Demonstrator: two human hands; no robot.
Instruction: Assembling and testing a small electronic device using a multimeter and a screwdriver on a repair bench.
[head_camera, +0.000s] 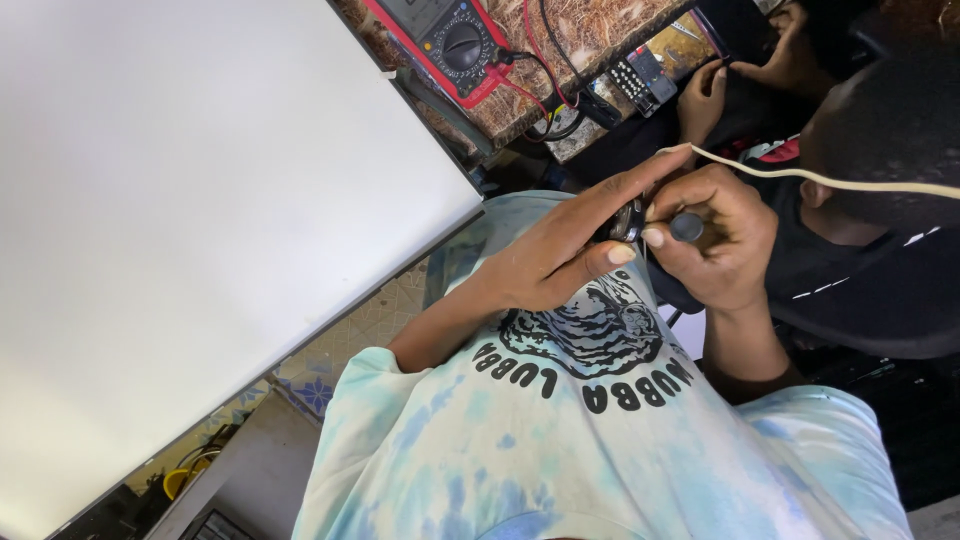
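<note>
My left hand (560, 245) reaches in from the lower left, fingers stretched over a small dark round part (626, 222) that it holds in front of my chest. My right hand (715, 245) is closed around a thin tool with a dark round handle end (686, 226), its tip against the part. The two hands touch above my pale blue tie-dye shirt (560, 450). Most of the part is hidden by my fingers.
A large white panel (200, 220) fills the left. A red multimeter (450, 40) with leads lies on a brown patterned bench (600, 25). Another person in black (880, 250) sits at right, hands (705, 95) at a small circuit board (640, 75). A cream cable (830, 182) crosses.
</note>
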